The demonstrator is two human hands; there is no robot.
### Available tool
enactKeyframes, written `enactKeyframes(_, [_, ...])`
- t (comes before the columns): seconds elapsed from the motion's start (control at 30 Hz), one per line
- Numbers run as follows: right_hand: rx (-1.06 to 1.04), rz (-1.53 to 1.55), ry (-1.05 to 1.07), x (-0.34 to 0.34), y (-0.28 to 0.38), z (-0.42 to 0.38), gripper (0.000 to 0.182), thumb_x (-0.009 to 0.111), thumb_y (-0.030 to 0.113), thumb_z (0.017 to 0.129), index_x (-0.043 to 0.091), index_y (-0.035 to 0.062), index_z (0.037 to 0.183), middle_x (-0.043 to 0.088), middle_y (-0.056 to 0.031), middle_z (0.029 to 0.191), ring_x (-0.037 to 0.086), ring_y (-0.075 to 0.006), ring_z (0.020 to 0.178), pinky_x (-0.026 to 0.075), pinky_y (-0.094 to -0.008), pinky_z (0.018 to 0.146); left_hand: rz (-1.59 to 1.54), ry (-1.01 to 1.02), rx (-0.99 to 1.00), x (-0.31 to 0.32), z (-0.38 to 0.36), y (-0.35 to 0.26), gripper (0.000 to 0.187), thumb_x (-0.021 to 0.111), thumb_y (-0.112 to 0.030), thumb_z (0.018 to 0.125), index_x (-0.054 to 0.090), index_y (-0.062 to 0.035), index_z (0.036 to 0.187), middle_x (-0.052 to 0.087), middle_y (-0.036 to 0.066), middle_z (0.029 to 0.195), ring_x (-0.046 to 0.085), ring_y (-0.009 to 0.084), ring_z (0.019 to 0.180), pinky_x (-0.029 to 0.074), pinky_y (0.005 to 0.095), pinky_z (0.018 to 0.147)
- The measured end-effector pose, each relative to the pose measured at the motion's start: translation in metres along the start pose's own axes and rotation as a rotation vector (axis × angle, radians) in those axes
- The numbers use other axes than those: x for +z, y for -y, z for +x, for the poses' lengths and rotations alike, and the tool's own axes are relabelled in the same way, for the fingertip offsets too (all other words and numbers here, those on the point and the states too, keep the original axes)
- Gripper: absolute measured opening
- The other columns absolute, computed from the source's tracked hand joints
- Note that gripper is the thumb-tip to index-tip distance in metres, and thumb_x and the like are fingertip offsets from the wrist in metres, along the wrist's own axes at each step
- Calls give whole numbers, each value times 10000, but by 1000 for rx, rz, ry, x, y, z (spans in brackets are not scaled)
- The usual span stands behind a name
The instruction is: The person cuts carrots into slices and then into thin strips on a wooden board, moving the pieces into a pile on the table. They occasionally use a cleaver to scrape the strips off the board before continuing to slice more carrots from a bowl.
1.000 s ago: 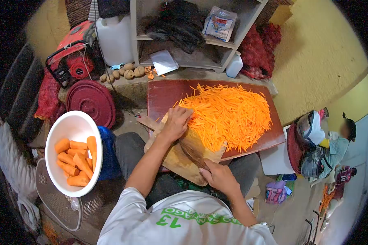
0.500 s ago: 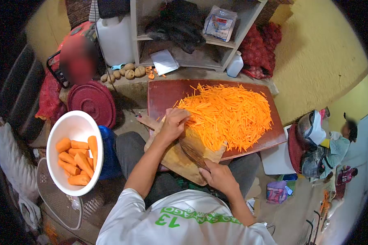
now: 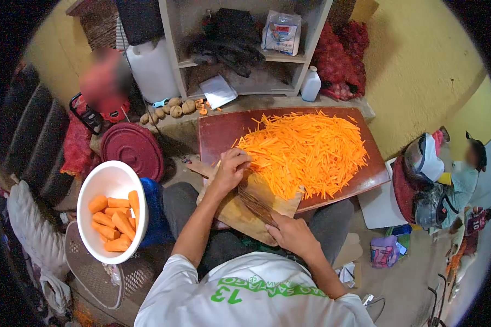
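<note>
My right hand (image 3: 293,235) is wrapped round the handle of a knife (image 3: 255,205), whose broad, brownish blade lies angled over a wooden cutting board (image 3: 240,224). Just beyond the blade, my left hand (image 3: 232,168) is closed with its fingers bent downward at the board's far left part; whatever they grip is hidden. A large heap of carrot strips (image 3: 305,152) spreads from beside my left fingertips over a dark red tabletop (image 3: 218,131). The board rests across my lap against the table's near edge.
To the left, a white bowl (image 3: 84,218) holds several peeled carrots (image 3: 114,218). Behind it lies a dark red lid (image 3: 131,152). Potatoes (image 3: 175,111) line the ledge below a shelf (image 3: 240,83). Another person (image 3: 463,185) is at the far right, near pots.
The whole view has shifted slightly, so the bowl and lid appear farther right. My left hand's fingers are a little more bent; my right hand keeps its hold on the knife.
</note>
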State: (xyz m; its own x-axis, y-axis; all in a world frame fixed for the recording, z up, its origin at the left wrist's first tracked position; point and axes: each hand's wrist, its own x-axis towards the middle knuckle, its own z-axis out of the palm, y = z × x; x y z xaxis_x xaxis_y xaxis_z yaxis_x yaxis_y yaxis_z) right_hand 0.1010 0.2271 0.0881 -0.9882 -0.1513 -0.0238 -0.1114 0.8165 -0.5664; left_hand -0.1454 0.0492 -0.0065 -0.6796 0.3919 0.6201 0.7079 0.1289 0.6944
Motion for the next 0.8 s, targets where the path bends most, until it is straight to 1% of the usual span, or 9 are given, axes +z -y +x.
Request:
enactKeyframes(0.2, [-6,-16,20,-9,3,-11,310,691,291,1008,623,30,1160,733,-252,1006,722,-469,926,584,-549,760,173,-19,-11,-29,-17,-26,198,810,8,840,771,-59,1023,675,97,1004,645,328,1015,432,453,945])
enactKeyframes(0.33, [96,39,16,-26,-7,-39,305,701,255,1000,668,27,1201,748,-236,1058,728,-443,983,592,-513,809,234,72,-125,-43,-67,-31,221,834,-29,831,780,-60,1043,676,107,1056,631,341,1057,430,453,980])
enactKeyframes(0.47, [210,365,-97,-34,-10,-48,366,696,145,1011,667,-10,1342,763,-254,1120,777,-364,1040,588,-393,877,328,177,-159,-47,-96,-87,263,839,-71,833,776,-54,1088,659,142,1157,611,357,1128,440,470,1019])
enactKeyframes(0.5, [222,426,-85,-34,-12,-45,368,689,126,1021,659,-33,1351,762,-263,1115,785,-313,1022,578,-371,868,339,184,-162,-43,-99,-92,279,837,-92,838,770,-49,1105,654,153,1180,613,368,1146,454,486,1034])
enactKeyframes(0.6, [139,480,-173,-23,-15,-31,365,666,155,1026,666,13,1363,753,-263,1112,758,-414,1054,589,-434,889,324,158,-184,-36,-94,-106,265,828,-132,852,766,-49,1096,622,162,1107,584,370,1087,426,472,997])
enactKeyframes(0.63, [148,482,-131,-25,-14,-26,366,654,143,1033,661,8,1374,745,-273,1159,749,-418,1087,582,-427,916,323,164,-225,-34,-92,-107,267,829,-144,852,765,-47,1093,618,165,1098,580,375,1081,427,474,993])
enactKeyframes(0.67, [134,480,-121,-23,-13,-20,369,661,143,1034,657,-8,1371,747,-269,1128,754,-373,1048,578,-411,894,322,167,-266,-32,-89,-108,269,829,-155,853,764,-45,1089,613,169,1089,576,380,1076,428,476,989])
enactKeyframes(0.73, [110,475,-97,-18,-12,-10,377,675,143,1036,649,-42,1364,751,-261,1065,765,-282,968,570,-381,851,370,140,-178,-26,-88,-103,255,819,-120,853,760,-34,1086,613,185,1097,569,390,1073,453,486,965])
enactKeyframes(0.8, [93,454,-71,-16,-7,-3,384,670,155,1037,646,-35,1370,749,-262,1077,765,-309,970,569,-390,850,368,128,-155,-22,-87,-99,251,811,-99,852,760,-29,1088,613,185,1098,568,391,1071,467,487,953])
